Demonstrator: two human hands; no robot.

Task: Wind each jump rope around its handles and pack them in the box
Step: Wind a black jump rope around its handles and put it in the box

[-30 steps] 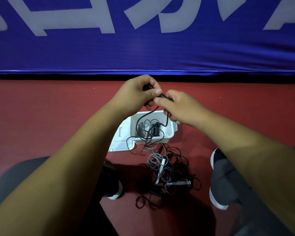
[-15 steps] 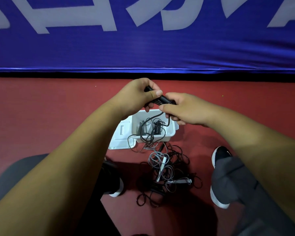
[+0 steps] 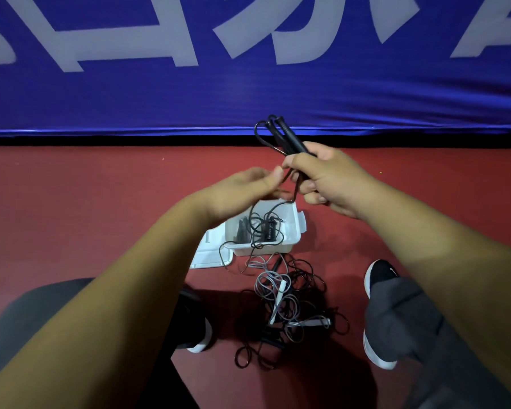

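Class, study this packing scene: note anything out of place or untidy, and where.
The black cord hanging from the handles in the right hand trails into the white box and spills over its near rim. Unwound ropes lie tangled on the floor beside it.

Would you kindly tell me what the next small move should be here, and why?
Probably the left hand should loop the black cord once round the two black handles, which the right hand grips side by side. The cord, pinched by the left hand, hangs loose down into the white box, so most of it is unwound.
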